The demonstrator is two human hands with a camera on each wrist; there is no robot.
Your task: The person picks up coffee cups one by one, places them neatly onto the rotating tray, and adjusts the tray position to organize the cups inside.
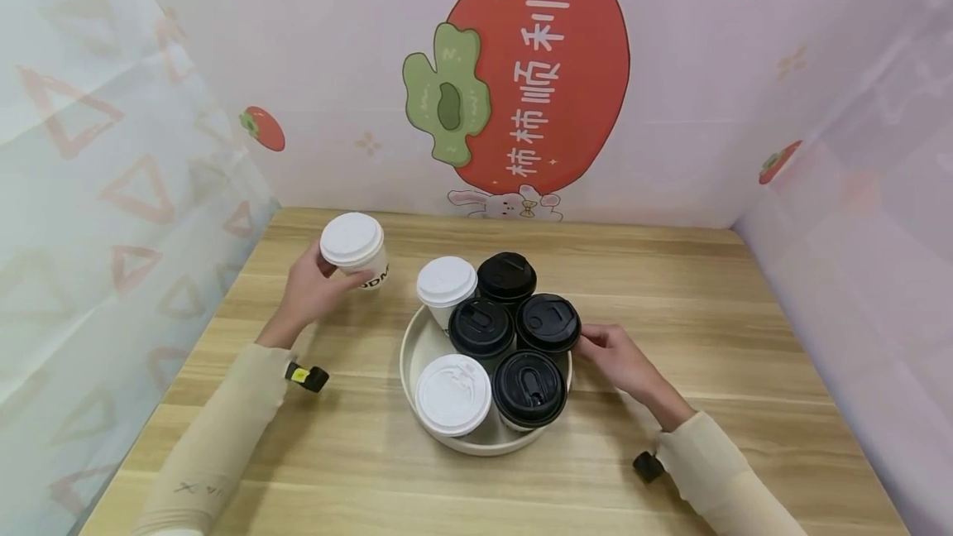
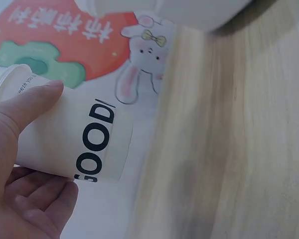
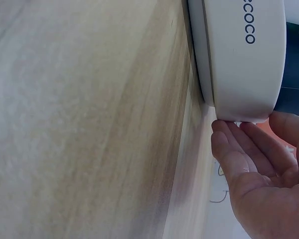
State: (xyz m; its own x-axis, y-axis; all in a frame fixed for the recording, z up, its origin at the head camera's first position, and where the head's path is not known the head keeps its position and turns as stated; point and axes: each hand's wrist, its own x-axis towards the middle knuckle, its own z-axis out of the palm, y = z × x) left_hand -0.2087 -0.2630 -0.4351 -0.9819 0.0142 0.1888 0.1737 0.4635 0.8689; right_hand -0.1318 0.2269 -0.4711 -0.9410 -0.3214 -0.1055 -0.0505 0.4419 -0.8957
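My left hand [image 1: 316, 288] grips a white paper cup [image 1: 352, 240] with a white lid, thumb along its side and fingers beneath. In the left wrist view this cup [image 2: 65, 129] bears black lettering, and its base shows above the tabletop. On the right, my right hand [image 1: 618, 358] holds the side of a pale round tray [image 1: 407, 362]. Its fingertips lie against the tray's outer wall [image 3: 246, 64], with the thumb at the rim. Two white-lidded cups [image 1: 452, 394] and several black-lidded cups [image 1: 529, 387] stand close together in the tray.
The wood-grain table [image 1: 335, 470] runs back to a pale wall [image 1: 670, 106] printed with persimmons and a rabbit. Pale sheets [image 1: 97, 147] flank it on both sides. Each forearm wears a dark wrist device [image 1: 307, 376].
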